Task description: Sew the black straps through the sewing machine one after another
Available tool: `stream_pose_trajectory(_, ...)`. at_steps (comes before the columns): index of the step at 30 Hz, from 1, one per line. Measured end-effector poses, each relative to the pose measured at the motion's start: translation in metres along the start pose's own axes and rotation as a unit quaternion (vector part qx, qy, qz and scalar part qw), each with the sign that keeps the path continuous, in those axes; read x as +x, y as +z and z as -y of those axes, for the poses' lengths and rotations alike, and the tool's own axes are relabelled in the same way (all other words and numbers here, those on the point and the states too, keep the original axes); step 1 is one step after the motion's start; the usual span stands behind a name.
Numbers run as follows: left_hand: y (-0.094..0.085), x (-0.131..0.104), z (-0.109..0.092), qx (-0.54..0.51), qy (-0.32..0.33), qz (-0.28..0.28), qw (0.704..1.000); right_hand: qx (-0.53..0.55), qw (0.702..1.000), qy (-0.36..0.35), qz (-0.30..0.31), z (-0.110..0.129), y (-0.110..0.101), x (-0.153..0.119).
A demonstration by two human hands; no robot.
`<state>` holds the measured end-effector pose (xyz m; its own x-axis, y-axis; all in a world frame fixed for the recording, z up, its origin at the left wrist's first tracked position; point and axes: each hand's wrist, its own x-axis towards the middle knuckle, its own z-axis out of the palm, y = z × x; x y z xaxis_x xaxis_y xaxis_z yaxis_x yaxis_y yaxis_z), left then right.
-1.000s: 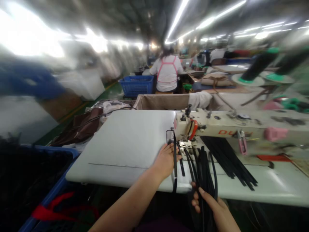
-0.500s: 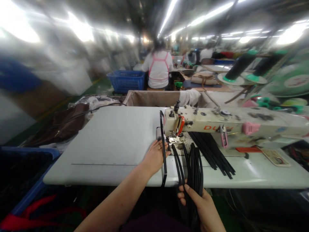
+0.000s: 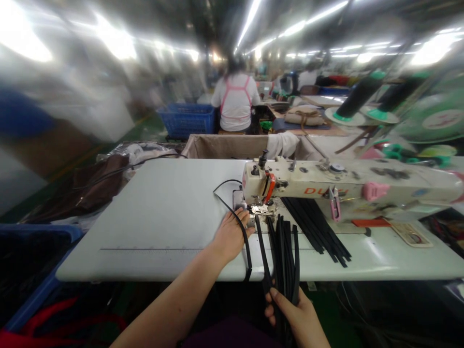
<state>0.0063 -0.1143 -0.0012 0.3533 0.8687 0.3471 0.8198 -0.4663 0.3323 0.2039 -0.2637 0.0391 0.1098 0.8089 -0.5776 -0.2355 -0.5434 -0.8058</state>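
My left hand (image 3: pixel 234 234) lies flat on the sewing table, fingers stretched toward the metal plate (image 3: pixel 261 210) under the head of the sewing machine (image 3: pixel 308 181). Across the back of it runs a thin black strip (image 3: pixel 237 220), bowed out to the left over the tabletop and hanging past the front edge. At the front edge, my right hand (image 3: pixel 293 309) is closed around a bundle of black strips (image 3: pixel 284 246), whose upper ends fan out on the table. One strip (image 3: pixel 261 241) stands apart at the bundle's left, near the thumb and fingers.
More black strips (image 3: pixel 317 229) lie under the machine arm. Pink-handled thread snips (image 3: pixel 334 205) hang on the machine. Thread cones (image 3: pixel 362 96) stand behind, right. A fabric-lined bin (image 3: pixel 224 145) borders the table's far side; a blue crate (image 3: pixel 39 231) is at left. A person (image 3: pixel 235 101) sits ahead.
The strip over my left hand has gone from nearly straight to a curve bulging left. In my right hand the strips have shifted, with one now apart at the left. My left hand stays put.
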Motion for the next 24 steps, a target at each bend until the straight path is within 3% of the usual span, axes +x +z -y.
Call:
stream_pose_trajectory(5,-0.003,0.001,-0.004,0.004,-0.007,-0.016,1.000,-0.020,1.000,-0.014,-0.002,-0.001,0.001,0.003)
stream_pose_trajectory(9,-0.023,0.001,-0.013,-0.008,0.010,-0.089,0.996,-0.029,0.999,-0.016,-0.008,-0.003,0.005,0.006)
stream_pose_trajectory(11,-0.032,-0.003,-0.018,-0.006,0.049,-0.154,0.987,-0.025,0.999,-0.025,-0.018,-0.003,0.009,0.007)
stream_pose_trajectory(14,-0.037,-0.010,-0.022,0.014,0.158,-0.248,0.956,-0.022,0.999,-0.026,-0.027,-0.001,0.014,0.008)
stream_pose_trajectory(17,-0.031,-0.014,-0.019,0.037,0.214,-0.223,0.950,-0.029,0.999,-0.023,-0.024,0.002,0.016,0.008)
stream_pose_trajectory(19,-0.024,-0.011,-0.013,0.028,0.160,-0.170,0.972,-0.036,0.999,-0.026,-0.025,0.003,0.018,0.008)
stream_pose_trajectory(21,-0.018,-0.003,-0.002,-0.005,0.055,-0.133,0.990,-0.048,0.998,-0.031,-0.025,0.004,0.019,0.007)
stream_pose_trajectory(24,-0.009,0.017,0.020,-0.060,-0.083,-0.088,0.991,-0.077,0.996,-0.034,-0.021,0.006,0.022,0.006)
